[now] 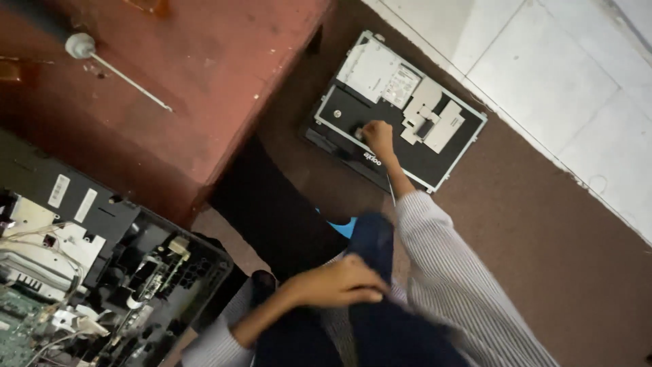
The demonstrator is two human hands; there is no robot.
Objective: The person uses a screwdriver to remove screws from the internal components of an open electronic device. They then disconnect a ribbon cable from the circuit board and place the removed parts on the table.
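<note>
Head cam looks straight down: right hand (377, 136) reaches out to a display panel (397, 109) lying back-up on the brown floor, fingers curled on a small dark part near its lower edge, can't tell if they're gripping it. Left hand (339, 282) rests loosely curled on the person's knee. An opened-up machine (102, 272) sits by the red table (204, 81).

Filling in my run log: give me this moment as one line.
right hand: reaching down, touching panel assembly on floor | left hand: resting on lap | opened electronics chassis: on red table
</note>
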